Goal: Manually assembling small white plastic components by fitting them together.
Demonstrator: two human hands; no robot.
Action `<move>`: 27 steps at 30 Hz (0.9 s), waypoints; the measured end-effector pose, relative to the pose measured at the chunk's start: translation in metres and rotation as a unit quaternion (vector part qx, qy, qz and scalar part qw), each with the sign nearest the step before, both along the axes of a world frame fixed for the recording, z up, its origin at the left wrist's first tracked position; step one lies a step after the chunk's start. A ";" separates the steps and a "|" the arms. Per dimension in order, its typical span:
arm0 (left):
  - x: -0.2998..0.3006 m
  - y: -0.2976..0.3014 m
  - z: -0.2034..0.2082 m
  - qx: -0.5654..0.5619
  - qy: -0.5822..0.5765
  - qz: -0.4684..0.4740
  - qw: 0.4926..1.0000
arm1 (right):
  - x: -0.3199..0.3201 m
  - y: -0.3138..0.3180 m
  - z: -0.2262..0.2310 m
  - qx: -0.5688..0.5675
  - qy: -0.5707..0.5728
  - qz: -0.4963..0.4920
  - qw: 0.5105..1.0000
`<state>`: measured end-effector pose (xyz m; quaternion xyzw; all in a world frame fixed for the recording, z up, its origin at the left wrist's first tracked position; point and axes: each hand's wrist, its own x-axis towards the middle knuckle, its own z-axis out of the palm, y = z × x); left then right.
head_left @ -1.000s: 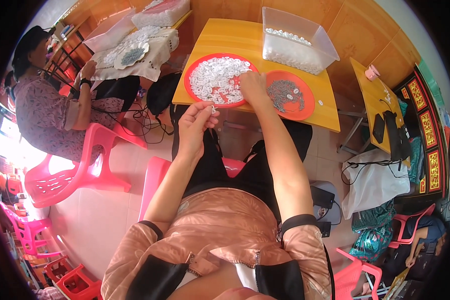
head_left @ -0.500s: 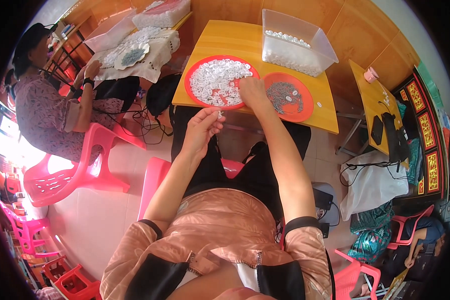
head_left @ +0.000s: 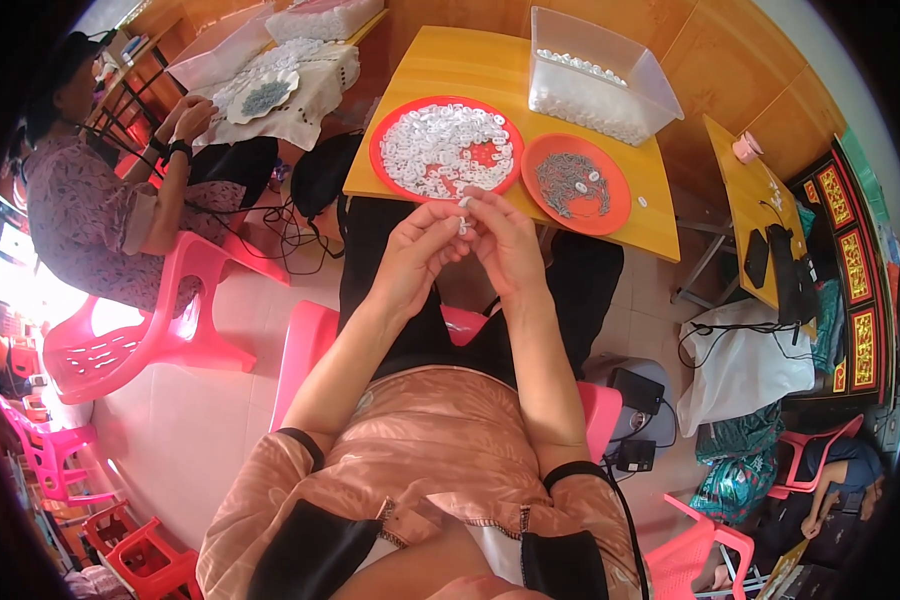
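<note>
My left hand (head_left: 416, 252) and my right hand (head_left: 508, 242) meet just in front of the near table edge. Between the left thumb and fingers is a small white plastic piece (head_left: 462, 226). The right fingertips pinch another small white piece (head_left: 465, 201) against it; the fingers partly hide both. Beyond them, a red round tray (head_left: 486, 154) holds a heap of similar white pieces (head_left: 420, 150). To its right, an orange-red plate (head_left: 612, 165) carries small grey metal-looking parts (head_left: 568, 184), with a white piece among them.
A clear plastic bin (head_left: 610, 90) of white pieces stands on the yellow table (head_left: 450, 60). At left, a person (head_left: 110, 210) sits on a pink chair (head_left: 185, 330) by a cloth-covered table (head_left: 305, 110). Black cables (head_left: 290, 235) hang beside it. A side table (head_left: 730, 190) stands right.
My right hand has left the red tray and come back toward me with a white piece, joining my left hand. The left hand has shifted slightly to the right.
</note>
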<state>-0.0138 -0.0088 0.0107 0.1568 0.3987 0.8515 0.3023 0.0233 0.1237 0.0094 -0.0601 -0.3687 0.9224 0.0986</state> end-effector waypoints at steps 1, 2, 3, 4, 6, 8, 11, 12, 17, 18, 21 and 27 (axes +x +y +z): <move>0.001 0.001 0.000 0.000 -0.001 -0.002 1.000 | 0.005 -0.004 0.003 0.000 -0.001 -0.002 1.000; 0.000 0.000 0.000 0.007 -0.001 0.002 1.000 | 0.010 -0.008 0.006 -0.017 -0.008 -0.004 1.000; 0.000 0.000 0.000 0.013 -0.001 0.006 1.000 | 0.012 -0.009 0.007 -0.034 -0.015 -0.007 0.999; 0.001 0.000 -0.001 0.013 -0.001 0.005 1.000 | 0.013 -0.008 0.007 -0.034 -0.016 -0.008 0.999; 0.001 -0.001 -0.001 0.024 -0.002 0.021 0.999 | 0.016 -0.005 0.005 -0.018 -0.019 0.012 1.000; 0.000 -0.002 0.000 0.025 -0.001 0.018 1.000 | 0.016 -0.004 0.001 0.016 -0.031 -0.001 0.999; 0.000 -0.003 0.004 0.021 0.000 0.025 0.999 | 0.018 -0.007 0.002 0.038 -0.031 -0.033 0.998; 0.000 -0.002 0.005 0.017 0.002 0.037 0.999 | 0.019 -0.009 0.004 0.028 -0.019 -0.051 0.998; 0.000 -0.004 0.006 -0.038 0.054 0.105 0.992 | 0.020 -0.012 0.009 -0.006 -0.040 -0.079 0.996; 0.002 -0.004 0.007 -0.063 0.087 0.139 0.984 | 0.021 -0.012 0.010 -0.015 -0.049 -0.084 0.995; 0.004 -0.003 0.008 -0.062 0.130 0.169 0.975 | 0.022 -0.013 0.013 -0.016 -0.054 -0.090 0.994; 0.008 -0.001 0.011 -0.069 0.154 0.199 0.965 | 0.021 -0.019 0.011 0.037 -0.043 -0.114 0.992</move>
